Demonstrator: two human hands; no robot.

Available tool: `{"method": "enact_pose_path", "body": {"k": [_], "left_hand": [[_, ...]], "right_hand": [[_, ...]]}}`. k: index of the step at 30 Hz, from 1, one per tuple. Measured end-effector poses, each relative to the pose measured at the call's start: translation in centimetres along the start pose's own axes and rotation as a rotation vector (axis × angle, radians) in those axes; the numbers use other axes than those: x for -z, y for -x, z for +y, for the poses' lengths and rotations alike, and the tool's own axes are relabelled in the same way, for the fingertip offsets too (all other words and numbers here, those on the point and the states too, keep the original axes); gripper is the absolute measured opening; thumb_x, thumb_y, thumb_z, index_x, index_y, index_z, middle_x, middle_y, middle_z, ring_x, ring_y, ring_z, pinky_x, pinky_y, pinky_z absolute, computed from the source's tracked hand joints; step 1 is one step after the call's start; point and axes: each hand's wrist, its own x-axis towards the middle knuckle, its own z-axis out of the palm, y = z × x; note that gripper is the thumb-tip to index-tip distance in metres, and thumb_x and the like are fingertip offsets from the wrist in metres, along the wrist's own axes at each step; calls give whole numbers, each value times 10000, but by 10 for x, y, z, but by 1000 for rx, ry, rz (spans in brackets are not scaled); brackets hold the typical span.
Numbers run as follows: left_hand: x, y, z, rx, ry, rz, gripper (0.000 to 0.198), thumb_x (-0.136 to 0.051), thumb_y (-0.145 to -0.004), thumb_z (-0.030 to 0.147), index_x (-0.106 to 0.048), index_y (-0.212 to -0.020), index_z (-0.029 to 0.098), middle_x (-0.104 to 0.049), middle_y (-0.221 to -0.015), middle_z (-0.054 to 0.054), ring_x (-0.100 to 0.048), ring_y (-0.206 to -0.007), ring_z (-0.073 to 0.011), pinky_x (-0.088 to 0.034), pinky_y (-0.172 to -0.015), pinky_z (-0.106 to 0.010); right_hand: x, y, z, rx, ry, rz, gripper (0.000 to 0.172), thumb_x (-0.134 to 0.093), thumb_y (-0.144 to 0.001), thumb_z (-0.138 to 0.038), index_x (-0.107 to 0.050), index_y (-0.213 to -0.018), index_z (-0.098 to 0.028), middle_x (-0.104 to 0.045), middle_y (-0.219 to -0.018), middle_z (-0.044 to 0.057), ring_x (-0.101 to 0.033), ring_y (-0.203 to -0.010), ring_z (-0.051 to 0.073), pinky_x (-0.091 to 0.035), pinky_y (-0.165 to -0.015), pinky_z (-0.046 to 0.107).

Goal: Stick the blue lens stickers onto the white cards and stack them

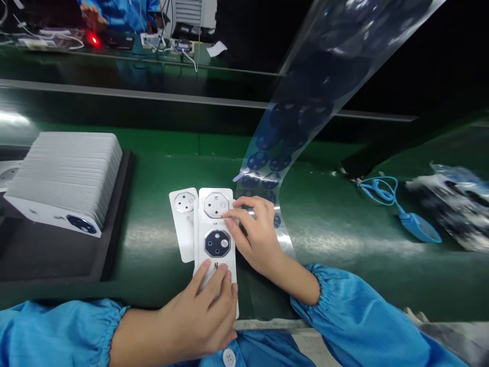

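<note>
A long white card (216,244) lies on the green bench, carrying a dark octagonal lens piece (217,243) and, above it, a pale octagonal piece (216,205). My left hand (202,311) grips the card's lower end, fingers spread across it. My right hand (254,232) holds its upper right edge, with fingertips just below the pale piece. A shorter white card (183,224) with a round silver piece (184,202) lies against the long card's left side, partly covered by it. Just beyond my right hand, a clear film strip (273,168) carrying dark round pieces rises up and away.
A tall stack of white cards (64,178) leans on a black tray (114,214) to the left. On the right lie a coiled blue wrist strap (378,189), a blue scoop (420,228) and a blurred bag (446,209). A blue-sleeved co-worker (118,12) works beyond a far bench.
</note>
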Motion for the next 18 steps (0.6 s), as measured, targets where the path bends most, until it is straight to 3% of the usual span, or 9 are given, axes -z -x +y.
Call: {"method": "enact_pose_path", "body": {"k": [4,9,14,16,18], "left_hand": [[2,1,-1,-1,7,-23,469,-531,-1007,429,-667,-1236,42,-665,-1233,-206,-582,-1231,-406,-439,-1050,-599],[8,-1,-5,-54,-32,4,453,-473,-1051,451,-707,-1183,86,-679,-1176,-164,-626,-1163,-370,-502,-997,-560],[-2,3,-7,-70,-178,73,268,-555,-1021,295,-726,-1189,176,-687,-1196,-107,-628,-1169,-305,-551,-968,-465],[-7,6,-6,-65,-251,90,270,-548,-1026,293,-715,-1226,223,-673,-1265,-85,-600,-1222,-284,-557,-979,-434],[-9,8,-4,-48,-325,110,317,-507,-1050,343,-674,-1310,272,-618,-1380,-62,-534,-1325,-284,-567,-971,-412]], "right_hand": [[5,2,-7,118,63,1,333,-602,-1015,-499,-628,-937,-176,-645,-917,74,-561,-930,273,-367,-885,470],[-2,10,-10,21,100,-98,626,-447,-955,-781,-596,-946,-173,-621,-914,107,-532,-876,300,-348,-773,434],[-1,4,2,-23,38,-76,662,-467,-864,-880,-539,-771,-229,-611,-772,71,-552,-728,276,-363,-661,389],[11,-3,6,-69,-122,-208,612,-546,-859,-841,-545,-737,-241,-626,-706,37,-584,-638,241,-412,-595,363],[29,-13,10,-115,-293,-365,490,-648,-863,-742,-628,-834,-253,-668,-690,7,-620,-572,211,-459,-530,324]]}}
